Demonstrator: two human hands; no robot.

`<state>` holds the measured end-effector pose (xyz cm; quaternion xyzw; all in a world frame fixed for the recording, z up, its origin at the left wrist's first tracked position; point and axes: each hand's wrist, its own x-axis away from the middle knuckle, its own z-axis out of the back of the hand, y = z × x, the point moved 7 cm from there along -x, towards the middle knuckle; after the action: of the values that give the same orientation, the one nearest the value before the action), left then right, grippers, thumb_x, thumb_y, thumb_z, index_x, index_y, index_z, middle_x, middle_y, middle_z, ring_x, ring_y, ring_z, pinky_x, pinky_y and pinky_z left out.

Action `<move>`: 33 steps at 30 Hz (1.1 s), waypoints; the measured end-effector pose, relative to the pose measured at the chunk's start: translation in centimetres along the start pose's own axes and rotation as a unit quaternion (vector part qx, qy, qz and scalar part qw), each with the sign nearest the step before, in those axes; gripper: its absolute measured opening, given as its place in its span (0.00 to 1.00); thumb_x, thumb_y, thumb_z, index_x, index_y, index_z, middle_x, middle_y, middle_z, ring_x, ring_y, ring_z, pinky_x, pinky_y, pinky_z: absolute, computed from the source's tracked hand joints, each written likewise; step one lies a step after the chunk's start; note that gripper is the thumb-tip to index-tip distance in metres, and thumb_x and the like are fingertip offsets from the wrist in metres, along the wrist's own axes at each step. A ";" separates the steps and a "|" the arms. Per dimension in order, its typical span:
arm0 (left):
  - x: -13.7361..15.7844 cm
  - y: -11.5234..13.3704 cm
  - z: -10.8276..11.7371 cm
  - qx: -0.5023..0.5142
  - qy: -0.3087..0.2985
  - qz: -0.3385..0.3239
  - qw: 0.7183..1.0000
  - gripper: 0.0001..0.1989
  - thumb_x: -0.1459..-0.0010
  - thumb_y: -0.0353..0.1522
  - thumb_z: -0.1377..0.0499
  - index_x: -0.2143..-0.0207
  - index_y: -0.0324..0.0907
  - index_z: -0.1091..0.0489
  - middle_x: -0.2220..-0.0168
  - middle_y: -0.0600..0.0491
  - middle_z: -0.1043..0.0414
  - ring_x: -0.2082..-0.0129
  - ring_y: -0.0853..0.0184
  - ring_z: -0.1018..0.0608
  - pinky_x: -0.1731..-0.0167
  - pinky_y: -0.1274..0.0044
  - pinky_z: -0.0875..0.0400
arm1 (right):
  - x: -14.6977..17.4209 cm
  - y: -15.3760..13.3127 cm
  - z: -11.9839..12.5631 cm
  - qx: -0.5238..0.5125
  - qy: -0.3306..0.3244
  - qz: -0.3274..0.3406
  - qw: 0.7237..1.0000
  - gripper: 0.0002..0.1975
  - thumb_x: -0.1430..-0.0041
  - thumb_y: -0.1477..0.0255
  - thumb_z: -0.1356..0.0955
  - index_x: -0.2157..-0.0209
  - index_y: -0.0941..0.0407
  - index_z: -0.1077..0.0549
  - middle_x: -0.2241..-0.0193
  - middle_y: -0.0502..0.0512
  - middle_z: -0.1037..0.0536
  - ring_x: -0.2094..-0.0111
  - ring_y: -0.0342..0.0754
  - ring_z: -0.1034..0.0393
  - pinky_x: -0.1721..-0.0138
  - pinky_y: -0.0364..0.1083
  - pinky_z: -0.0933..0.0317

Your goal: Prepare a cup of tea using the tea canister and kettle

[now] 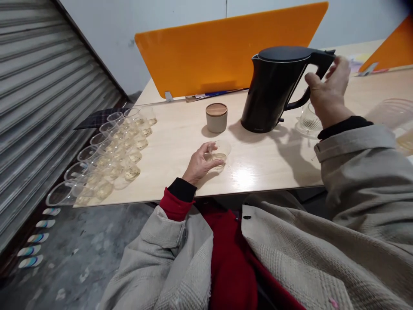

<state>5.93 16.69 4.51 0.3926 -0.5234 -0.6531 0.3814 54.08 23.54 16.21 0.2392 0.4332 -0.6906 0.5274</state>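
My left hand [203, 162] is closed around a small clear plastic cup [222, 150] near the table's front edge; a little pale liquid shows in it. My right hand [334, 88] grips the handle of a black electric kettle [274, 86] with its lid down. The kettle is right of the cup and slightly tilted; whether its base touches the table I cannot tell. Between cup and orange panel stands a grey canister [217, 118] with a wooden lid. A ribbed clear glass vessel [308, 120] is partly hidden behind my right wrist.
Rows of clear plastic cups [129, 150] with pale liquid and bits at the bottom fill the table's left end. An orange divider [200, 56] runs along the back. Stacked clear plastic [390, 114] lies far right. A metal shutter [41, 99] rises at left, with several slippers [30, 261] below.
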 end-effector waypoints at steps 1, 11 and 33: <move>0.2 0.0 -0.1 -0.002 0.001 -0.003 1.000 0.37 0.53 0.38 0.24 0.42 0.44 0.29 0.42 0.41 0.23 0.41 0.51 0.22 0.37 0.55 0.30 | 1.3 -0.1 0.9 -0.001 -0.016 -0.052 0.999 0.45 0.36 0.59 0.25 0.31 0.73 0.43 0.37 0.81 0.33 0.37 0.61 0.35 0.38 0.64 0.40; 2.8 0.1 -1.0 -0.064 0.055 -0.052 0.995 0.34 0.51 0.38 0.24 0.43 0.46 0.27 0.44 0.44 0.21 0.41 0.52 0.21 0.36 0.56 0.30 | 21.2 -15.5 2.8 -0.222 -0.232 -0.013 0.947 0.29 0.27 0.52 0.39 0.37 0.57 0.29 0.39 0.67 0.25 0.38 0.62 0.31 0.39 0.63 0.34; 3.5 0.1 -1.5 -0.082 0.037 -0.085 0.992 0.37 0.49 0.45 0.23 0.40 0.48 0.29 0.43 0.45 0.21 0.40 0.51 0.21 0.35 0.54 0.31 | 26.9 -21.8 1.5 -0.336 -0.367 0.062 0.865 0.23 0.27 0.65 0.40 0.36 0.49 0.26 0.38 0.58 0.23 0.39 0.59 0.30 0.36 0.65 0.36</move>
<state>5.90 12.92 4.01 0.4276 -0.4183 -0.7085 0.3744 25.04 9.68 3.30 -0.1966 0.3987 -0.5074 0.7382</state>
